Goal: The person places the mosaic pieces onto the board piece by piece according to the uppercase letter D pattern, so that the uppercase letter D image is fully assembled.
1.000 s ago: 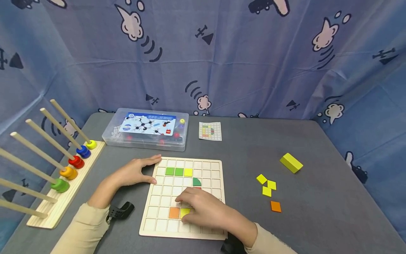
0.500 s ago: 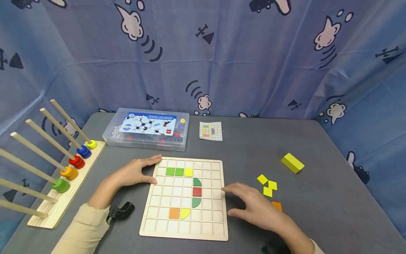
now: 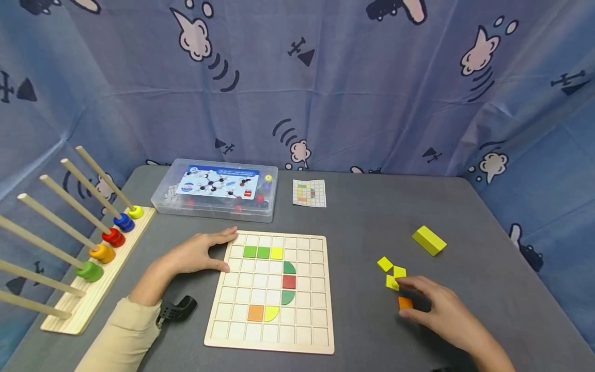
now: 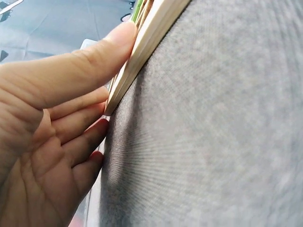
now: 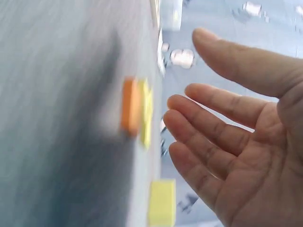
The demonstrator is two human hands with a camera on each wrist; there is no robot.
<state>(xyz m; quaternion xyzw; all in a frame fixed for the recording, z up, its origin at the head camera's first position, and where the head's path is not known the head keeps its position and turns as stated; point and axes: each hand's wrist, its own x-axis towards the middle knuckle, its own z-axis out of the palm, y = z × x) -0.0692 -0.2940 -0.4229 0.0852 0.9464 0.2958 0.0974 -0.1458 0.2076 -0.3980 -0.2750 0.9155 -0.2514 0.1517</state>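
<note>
My left hand [image 3: 197, 253] rests at the far left corner of a wooden grid board [image 3: 304, 330], thumb and fingertips touching its edge. On the board lie two green squares [image 3: 250, 251], a yellow square [image 3: 277, 253], a red square [image 3: 288, 281] between two dark green quarter-circles [image 3: 288, 297], an orange square [image 3: 255, 313] and a yellow quarter-circle [image 3: 271, 313]. My right hand [image 3: 441, 305] hovers over a loose orange tile [image 3: 404, 303], thumb and fingers spread on either side. In the right wrist view a gap separates the fingers from that tile. Several yellow tiles [image 3: 384, 264] lie beside it.
A yellow block [image 3: 429, 240] stands farther right. Behind the board are a printed grid card [image 3: 309, 194] and a clear plastic box [image 3: 214, 206] with a molecule label. A wooden peg stand [image 3: 76, 310] with coloured rings occupies the left; a blue curtain [image 3: 372, 103] hangs behind.
My right hand has left the board and moved right to the loose tiles. Uncovered now are the red square, lower green quarter-circle and yellow quarter-circle. My left hand has stayed put.
</note>
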